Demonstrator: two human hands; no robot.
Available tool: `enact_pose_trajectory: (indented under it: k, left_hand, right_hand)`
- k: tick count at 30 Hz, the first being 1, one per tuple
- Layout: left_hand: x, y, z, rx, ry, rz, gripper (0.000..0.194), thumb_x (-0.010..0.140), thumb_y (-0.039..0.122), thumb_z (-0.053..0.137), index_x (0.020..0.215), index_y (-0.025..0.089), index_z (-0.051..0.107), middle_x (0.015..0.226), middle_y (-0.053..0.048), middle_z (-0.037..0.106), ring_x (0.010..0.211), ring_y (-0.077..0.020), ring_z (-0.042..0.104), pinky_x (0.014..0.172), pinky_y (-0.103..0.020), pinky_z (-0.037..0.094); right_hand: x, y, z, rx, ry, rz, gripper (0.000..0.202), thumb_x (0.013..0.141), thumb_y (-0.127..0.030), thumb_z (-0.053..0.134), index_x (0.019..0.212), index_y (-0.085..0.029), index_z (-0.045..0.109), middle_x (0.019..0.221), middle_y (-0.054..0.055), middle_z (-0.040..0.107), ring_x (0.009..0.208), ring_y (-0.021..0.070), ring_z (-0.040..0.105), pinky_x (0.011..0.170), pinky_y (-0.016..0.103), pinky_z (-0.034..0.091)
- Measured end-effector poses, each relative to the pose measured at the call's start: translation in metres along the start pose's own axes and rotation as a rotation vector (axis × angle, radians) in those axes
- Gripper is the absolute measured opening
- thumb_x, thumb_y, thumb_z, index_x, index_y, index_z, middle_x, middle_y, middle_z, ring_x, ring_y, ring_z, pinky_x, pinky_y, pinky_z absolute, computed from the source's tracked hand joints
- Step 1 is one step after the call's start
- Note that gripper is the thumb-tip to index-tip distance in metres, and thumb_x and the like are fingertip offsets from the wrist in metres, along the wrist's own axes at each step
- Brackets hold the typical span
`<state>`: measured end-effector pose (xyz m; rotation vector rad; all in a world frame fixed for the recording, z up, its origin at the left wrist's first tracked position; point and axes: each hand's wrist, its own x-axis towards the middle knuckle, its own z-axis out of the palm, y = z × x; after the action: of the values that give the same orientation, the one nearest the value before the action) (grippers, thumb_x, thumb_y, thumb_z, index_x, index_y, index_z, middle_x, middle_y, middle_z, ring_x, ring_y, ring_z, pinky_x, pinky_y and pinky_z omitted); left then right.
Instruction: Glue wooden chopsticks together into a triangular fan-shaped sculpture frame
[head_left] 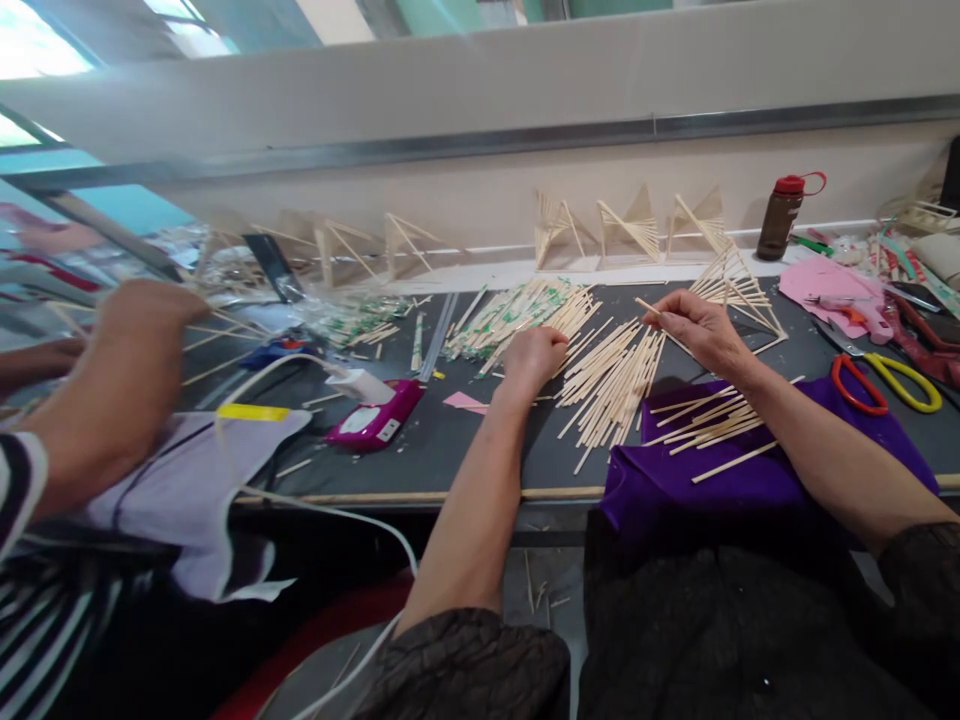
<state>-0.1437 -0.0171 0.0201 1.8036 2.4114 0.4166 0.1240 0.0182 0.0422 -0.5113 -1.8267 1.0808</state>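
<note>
My right hand [699, 328] pinches a thin wooden stick [646, 306] whose tip points up to the left. Close by it, a fan-shaped frame of glued sticks [731, 285] leans on the table. With curled fingers, my left hand [532, 358] rests at the edge of a pile of loose sticks [615, 390]; what its fingertips hold, if anything, is hidden. Behind that hand lie sticks in green-printed wrapping [517, 310]. Under my right forearm, more sticks [709, 415] lie on a purple cloth [637, 480].
Finished stick frames [630, 228] stand along the back ledge beside a brown bottle [776, 220]. Scissors [874, 380] and a pink sheet [832, 290] lie at right. On the left are a magenta power strip [375, 420], a white cable [375, 515] and a co-worker's arm [120, 390].
</note>
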Motion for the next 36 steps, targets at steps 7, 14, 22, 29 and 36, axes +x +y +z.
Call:
enact_pose_trajectory:
  k: [7,14,22,29,36]
  left_hand:
    - [0.007,0.024,0.015,0.257,-0.027,-0.013,0.024,0.095,0.025,0.056,0.107,0.013,0.072,0.111,-0.016,0.072,0.108,-0.0298,0.066,0.09,-0.042,0.052]
    - [-0.001,0.023,0.017,0.375,-0.07,0.069,0.037,0.095,0.036,0.062,0.127,0.018,0.059,0.128,-0.011,0.061,0.108,-0.0243,0.064,0.09,-0.046,0.056]
    - [-0.002,0.022,0.018,0.409,-0.095,0.078,0.039,0.095,0.037,0.063,0.128,0.016,0.059,0.128,-0.012,0.061,0.109,-0.0248,0.064,0.09,-0.046,0.056]
    - [0.013,0.013,0.014,0.376,-0.08,0.01,0.037,0.095,0.036,0.062,0.127,0.016,0.06,0.127,-0.011,0.062,0.108,-0.0247,0.064,0.09,-0.046,0.056]
    - [0.005,0.015,0.016,0.286,0.058,0.028,0.035,0.094,0.022,0.048,0.122,0.014,0.068,0.123,-0.019,0.069,0.112,-0.0328,0.065,0.09,-0.041,0.053]
  right_hand:
    - [0.001,0.001,0.0,0.004,-0.003,0.005,0.016,0.085,-0.038,0.065,0.081,-0.022,0.065,0.076,-0.001,0.061,0.076,0.0148,0.054,0.076,0.034,0.041]
    - [0.0,0.001,0.001,-0.014,-0.005,0.015,0.016,0.086,-0.037,0.065,0.081,-0.022,0.064,0.075,-0.001,0.059,0.075,0.0142,0.053,0.075,0.032,0.04]
    - [-0.001,0.002,0.002,-0.037,-0.01,0.023,0.018,0.086,-0.037,0.063,0.083,-0.02,0.064,0.075,-0.001,0.061,0.074,0.0139,0.052,0.073,0.031,0.039]
    - [-0.001,0.005,0.0,-0.044,-0.023,0.018,0.018,0.087,-0.036,0.061,0.089,-0.019,0.067,0.082,0.001,0.065,0.076,0.0141,0.053,0.073,0.031,0.038]
    - [-0.002,0.004,0.001,-0.069,-0.035,0.028,0.018,0.088,-0.036,0.06,0.087,-0.02,0.067,0.083,0.001,0.067,0.08,0.0149,0.056,0.076,0.031,0.04]
